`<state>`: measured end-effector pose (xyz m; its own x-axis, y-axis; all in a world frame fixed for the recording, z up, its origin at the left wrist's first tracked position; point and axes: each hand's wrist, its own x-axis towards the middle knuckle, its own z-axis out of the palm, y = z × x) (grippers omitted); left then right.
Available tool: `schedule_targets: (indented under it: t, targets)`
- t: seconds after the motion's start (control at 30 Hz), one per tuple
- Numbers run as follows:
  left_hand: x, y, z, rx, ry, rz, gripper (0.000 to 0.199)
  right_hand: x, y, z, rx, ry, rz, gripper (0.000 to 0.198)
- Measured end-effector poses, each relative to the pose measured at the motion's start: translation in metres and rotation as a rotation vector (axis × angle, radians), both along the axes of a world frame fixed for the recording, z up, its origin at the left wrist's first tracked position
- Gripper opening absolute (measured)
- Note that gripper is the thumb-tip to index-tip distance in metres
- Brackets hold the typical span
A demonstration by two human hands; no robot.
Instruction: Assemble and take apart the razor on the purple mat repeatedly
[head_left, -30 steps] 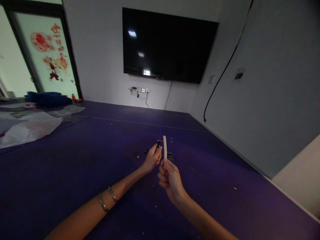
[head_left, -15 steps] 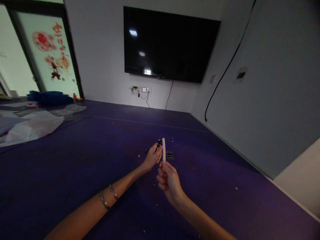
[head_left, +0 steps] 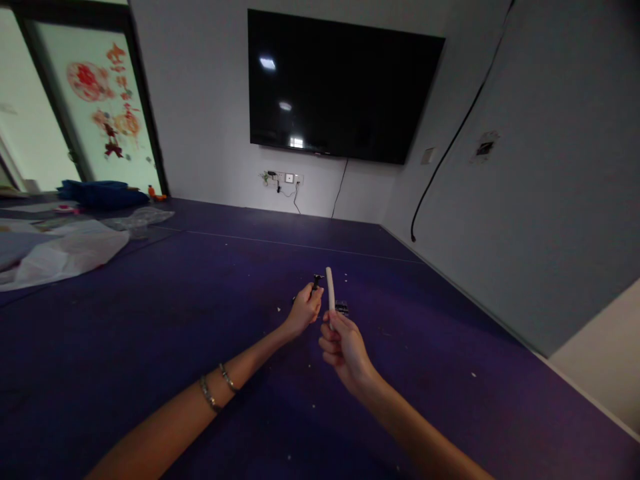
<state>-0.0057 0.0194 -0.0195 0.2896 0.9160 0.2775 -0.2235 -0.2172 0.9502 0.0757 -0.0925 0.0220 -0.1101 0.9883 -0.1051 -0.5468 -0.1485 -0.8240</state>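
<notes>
My left hand (head_left: 304, 313) is closed around the handle of a slim black tool (head_left: 316, 283) with a small T-shaped head, much like a razor. In my right hand (head_left: 345, 348), a smooth off-white stick (head_left: 330, 288) is pinched near its lower end and points up, leaning slightly left. The tool's head is just left of the stick's upper part, with a narrow gap visible between them. Behind the stick, a small dark flat case (head_left: 342, 307) lies on the purple floor (head_left: 240, 287), partly covered by my right hand and the stick. I cannot make out its contents.
Small white scraps (head_left: 279, 309) dot the floor. White plastic sheeting (head_left: 95, 247) and a dark blue bundle (head_left: 107, 194) lie at the left. A black cable (head_left: 445, 157) hangs along the right wall, and a television (head_left: 340, 87) is mounted ahead.
My right hand has moved slightly up and right with the stick, which now leans a little. The tool's head has separated slightly from the stick, its tip showing more clearly.
</notes>
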Motion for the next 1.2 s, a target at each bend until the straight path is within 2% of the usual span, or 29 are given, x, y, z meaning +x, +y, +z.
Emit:
schedule_targets:
  t: [0.17,0.3,0.37,0.5,0.63,0.77,1.0,1.1,1.2]
  targets:
    - [0.003,-0.004,0.005,-0.096,-0.052,0.029,0.027,0.030,0.025,0.029,0.174,-0.193,0.028,0.028]
    - [0.005,-0.008,0.012,-0.278,-0.168,0.006,0.022,0.063,0.058,0.042,0.344,-0.523,-0.061,0.023]
    - [0.006,-0.010,0.016,-0.367,-0.222,0.015,0.020,0.076,0.077,0.041,0.402,-0.728,-0.114,0.020]
    - [0.007,-0.014,0.018,-0.564,-0.338,0.049,0.021,0.090,0.108,0.027,0.425,-1.041,-0.151,0.021]
    - [0.006,-0.015,0.014,-0.721,-0.416,0.035,0.025,0.092,0.119,0.010,0.430,-1.204,-0.175,0.042]
    - [0.005,-0.015,0.009,-0.751,-0.429,0.006,0.025,0.090,0.119,0.001,0.388,-1.345,-0.137,0.056]
    - [0.012,-0.024,0.013,-0.774,-0.386,0.041,0.024,0.088,0.120,-0.006,0.468,-1.523,-0.149,0.057]
    - [0.014,-0.029,0.014,-0.755,-0.359,0.030,0.023,0.091,0.121,-0.007,0.490,-1.592,-0.215,0.055]
    - [0.015,-0.030,0.013,-0.741,-0.344,0.001,0.023,0.096,0.121,-0.007,0.491,-1.570,-0.209,0.055]
